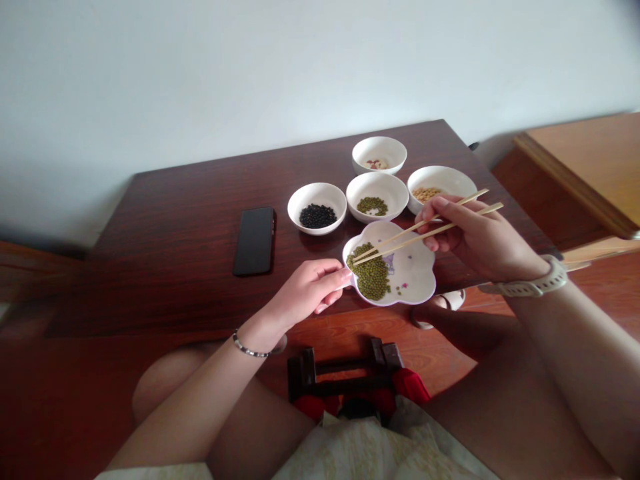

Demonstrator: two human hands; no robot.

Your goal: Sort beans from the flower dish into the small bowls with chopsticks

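Note:
My left hand is closed on the short handle of a flower-shaped white dish with a lilac rim. Green mung beans are heaped in the dish's left side, and a few loose ones lie near its front. In my right hand is a pair of wooden chopsticks, their tips close together among the mung beans. I cannot tell whether a bean is pinched between them. Just behind the dish stands a white bowl with some mung beans in it.
Left of that bowl, another bowl holds black beans. A bowl of tan beans stands at the right, partly behind my right hand. Farthest back, a bowl has red and pale pieces. A black phone lies on the dark wooden table.

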